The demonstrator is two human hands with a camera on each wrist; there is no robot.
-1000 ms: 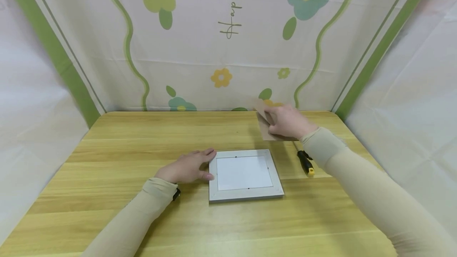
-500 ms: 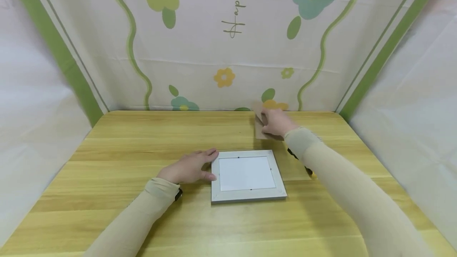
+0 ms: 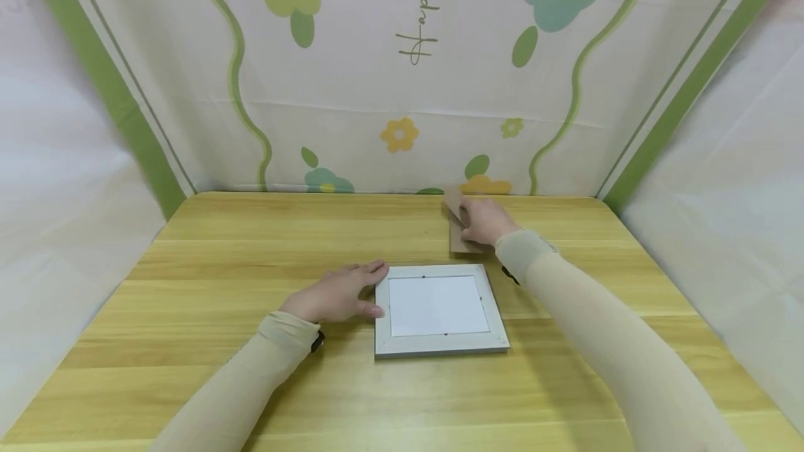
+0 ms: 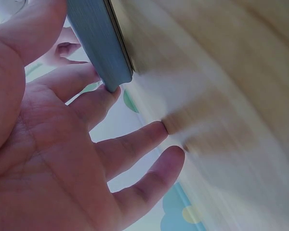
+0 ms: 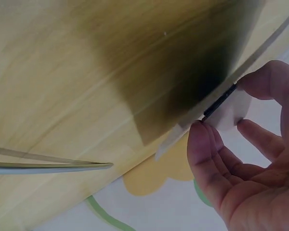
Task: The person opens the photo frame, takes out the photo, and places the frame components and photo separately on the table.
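A white picture frame (image 3: 382, 340) lies on the table with a white sheet (image 3: 438, 307) inside its rim. Small dark tabs line the inner edge. My left hand (image 3: 336, 294) rests at the frame's left side. In the left wrist view its fingers spread fairly straight, and one touches the frame's corner (image 4: 116, 79). Beyond the frame's far right corner, my right hand (image 3: 488, 220) pinches a thin brown backing board (image 3: 463, 244) with a raised flap. The right wrist view shows thumb and fingers at a dark strip (image 5: 219, 102) on the board, whose shadow falls on the wood.
The wooden table (image 3: 270, 229) ends at a flowered curtain (image 3: 352, 89) right behind the right hand. Pale cloth sides (image 3: 82, 159) hang at left and right. A small black piece (image 3: 510, 275) shows under the right sleeve.
My right hand has moved left, then slightly down, with the backing board lower toward the table. The forearm now hides the screwdriver. The left hand stays at the frame; the head view has shifted a little.
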